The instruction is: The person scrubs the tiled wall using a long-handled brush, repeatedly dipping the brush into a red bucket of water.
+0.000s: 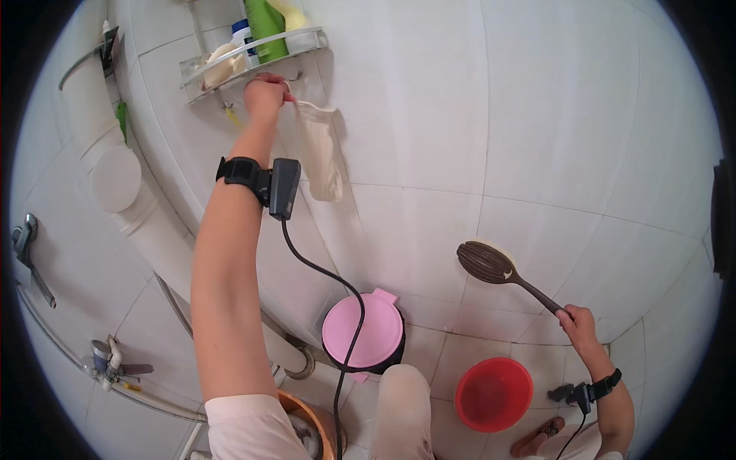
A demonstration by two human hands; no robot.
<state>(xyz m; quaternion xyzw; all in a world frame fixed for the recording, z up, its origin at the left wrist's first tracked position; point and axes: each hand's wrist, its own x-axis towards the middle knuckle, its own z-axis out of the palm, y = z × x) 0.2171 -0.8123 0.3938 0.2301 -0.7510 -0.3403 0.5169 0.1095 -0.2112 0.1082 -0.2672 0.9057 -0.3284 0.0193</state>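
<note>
My left hand (267, 93) is raised to the wall, just under the front rail of a corner shelf (261, 55). Its fingers pinch the top loop of a cream cloth bath mitt (318, 149), which hangs flat against the tiles beside a small metal hook (294, 75). Whether the loop sits on a hook is hidden by the fingers. On the right, my right hand (579, 326) grips the handle end of a brown long-handled bath brush (487, 262). The brush's oval head points up and left, its pale bristle edge toward the wall.
On the shelf stand a green bottle (265, 27) and other toiletries. Below are a pink-lidded bin (362, 330), a red basin (494, 395) and an orange bucket (331, 429). A white pipe (153, 222) and tap (107, 360) line the left wall. A black cable (322, 270) trails from my left wrist.
</note>
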